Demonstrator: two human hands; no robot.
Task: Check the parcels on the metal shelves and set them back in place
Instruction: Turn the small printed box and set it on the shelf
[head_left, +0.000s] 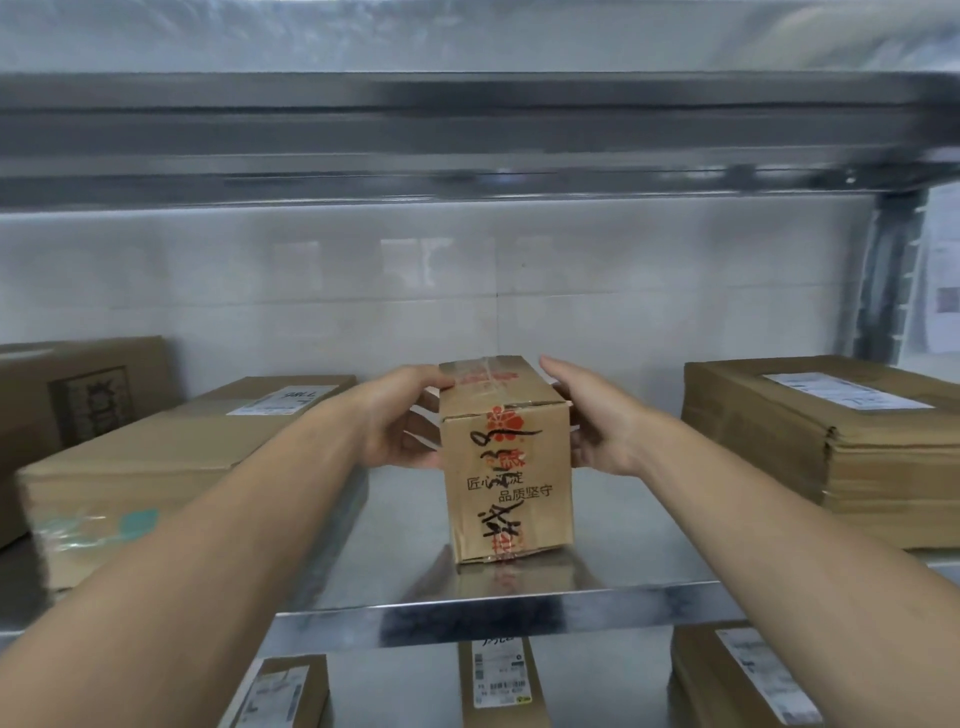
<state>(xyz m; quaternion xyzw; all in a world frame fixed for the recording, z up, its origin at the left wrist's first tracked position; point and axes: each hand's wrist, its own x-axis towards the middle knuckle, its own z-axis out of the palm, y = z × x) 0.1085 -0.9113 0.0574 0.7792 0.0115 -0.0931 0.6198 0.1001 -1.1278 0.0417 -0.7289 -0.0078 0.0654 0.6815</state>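
A tall narrow cardboard parcel (506, 467) with a red flower print, black marker writing and clear tape on top stands upright on the metal shelf (519, 613). My left hand (400, 421) grips its upper left side, thumb on the top edge and fingers curled along the side. My right hand (592, 421) holds the upper right side, thumb raised near the top, fingers hidden behind the box. Whether the parcel's base fully rests on the shelf or is slightly lifted I cannot tell.
A long flat carton (171, 467) lies left of the parcel, with a brown box (78, 395) behind it. A wide flat carton (831, 441) lies at the right. Three labelled parcels (501, 680) sit on the shelf below. An upper shelf beam (467, 140) runs overhead.
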